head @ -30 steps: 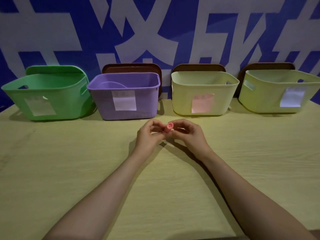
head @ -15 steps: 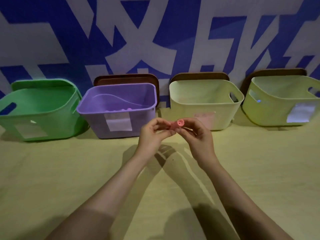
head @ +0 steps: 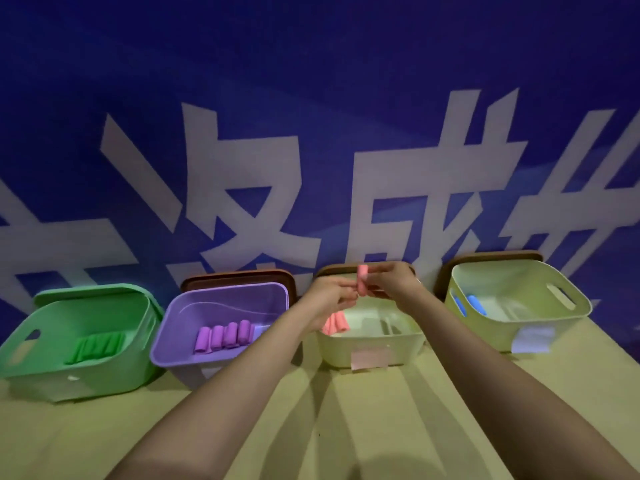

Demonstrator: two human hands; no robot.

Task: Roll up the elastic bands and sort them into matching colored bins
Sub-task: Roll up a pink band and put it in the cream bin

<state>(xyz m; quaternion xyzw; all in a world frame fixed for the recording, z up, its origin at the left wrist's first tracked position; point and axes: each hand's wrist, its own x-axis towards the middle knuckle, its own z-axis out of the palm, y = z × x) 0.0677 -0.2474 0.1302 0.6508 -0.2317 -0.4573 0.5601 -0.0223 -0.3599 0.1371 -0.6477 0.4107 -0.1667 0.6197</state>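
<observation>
A rolled pink elastic band (head: pixel 362 280) stands upright in the air above the pale yellow bin with the pink label (head: pixel 370 344). My left hand (head: pixel 329 299) pinches its lower part and my right hand (head: pixel 391 280) pinches it from the right. Rolled pink bands (head: pixel 335 323) lie inside that bin, partly hidden by my left wrist. The green bin (head: pixel 79 372) holds green rolls (head: pixel 95 347). Several purple rolls (head: pixel 223 335) lie in the purple bin (head: pixel 180 355). Blue rolls (head: pixel 476 304) lie in the right pale bin (head: pixel 554 327).
The four bins stand in a row at the back of a wooden table (head: pixel 381 427), against a blue wall with large white characters. Brown lids (head: pixel 239 276) lean behind three of the bins. A white label (head: pixel 531 339) is on the right bin.
Both hands moved forward and up with the pink roll, from over the table to above the pink-labelled bin. The view tilted up, and the bins' contents now show.
</observation>
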